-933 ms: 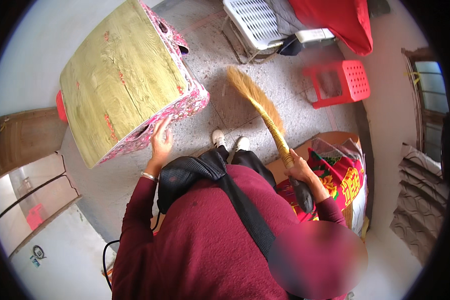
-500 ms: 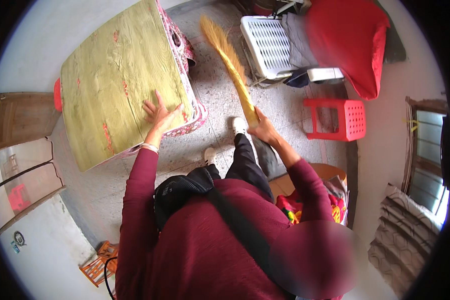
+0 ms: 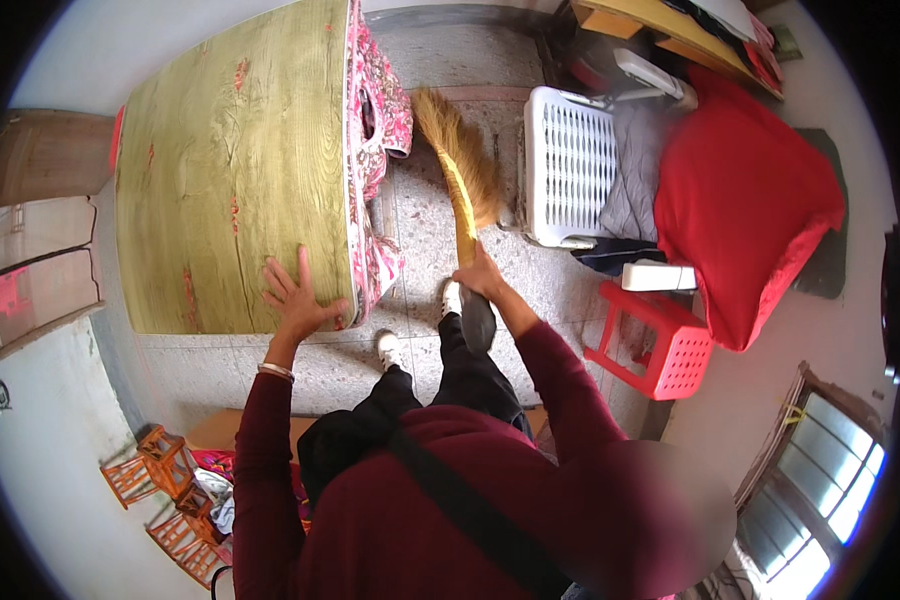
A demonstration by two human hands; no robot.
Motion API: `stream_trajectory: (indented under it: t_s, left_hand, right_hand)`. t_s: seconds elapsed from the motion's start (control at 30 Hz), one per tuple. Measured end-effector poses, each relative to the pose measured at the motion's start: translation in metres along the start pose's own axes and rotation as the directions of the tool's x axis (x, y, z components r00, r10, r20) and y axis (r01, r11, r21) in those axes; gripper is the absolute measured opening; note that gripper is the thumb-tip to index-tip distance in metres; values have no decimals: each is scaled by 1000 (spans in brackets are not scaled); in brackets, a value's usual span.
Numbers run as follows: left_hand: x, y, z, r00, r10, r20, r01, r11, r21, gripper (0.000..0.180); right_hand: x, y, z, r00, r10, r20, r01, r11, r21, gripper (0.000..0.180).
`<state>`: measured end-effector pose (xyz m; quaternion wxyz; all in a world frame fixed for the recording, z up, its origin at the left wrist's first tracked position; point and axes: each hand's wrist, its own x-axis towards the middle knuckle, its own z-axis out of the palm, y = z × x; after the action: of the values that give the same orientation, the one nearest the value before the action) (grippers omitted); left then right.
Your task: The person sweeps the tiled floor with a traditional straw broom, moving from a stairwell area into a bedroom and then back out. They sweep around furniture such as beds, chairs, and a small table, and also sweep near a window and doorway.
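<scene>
My right hand (image 3: 482, 276) is wrapped round the handle of a soft grass broom (image 3: 467, 165), whose straw fan points away from me over the speckled floor. The broom's dark handle end reaches back toward my legs. My left hand (image 3: 296, 302) has its fingers spread over the near right corner of a table (image 3: 260, 170) with a wood-patterned top; whether it presses on the surface I cannot tell. A pink and white flowered cloth (image 3: 382, 130) hangs down along the table's right side.
To the right stand a white slatted folding chair (image 3: 570, 165), a red plastic stool (image 3: 660, 345) and something draped in red cloth (image 3: 740, 220). Small orange wooden chairs (image 3: 175, 475) lie at the lower left. A barred window (image 3: 820, 470) is at the lower right.
My view has turned, so the table and the right-hand furniture sit differently in it. The broom stays in my right hand, and my left hand remains at the table's near corner.
</scene>
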<state>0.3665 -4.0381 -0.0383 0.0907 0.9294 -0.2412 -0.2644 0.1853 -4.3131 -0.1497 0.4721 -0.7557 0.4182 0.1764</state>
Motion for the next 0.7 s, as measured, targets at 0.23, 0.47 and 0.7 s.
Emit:
stream_trajectory:
  t_s: [0.23,0.47,0.7]
  left_hand:
    - [5,6,-1,999,23,-45,-23,1000,-6,118]
    - [6,8,-5,1000,5,-28,-6,1000,-14,120]
    - [7,6,-6,999,-27,-22,27,999,-23,120]
  right_hand:
    - [-50,-56,-47,999,-27,-44,40,938,344,88]
    - [96,-88,-81,957,-53,-285,68,997,43,92]
    - [231,-68,-119,940,145,-308,-207,961,-180,90]
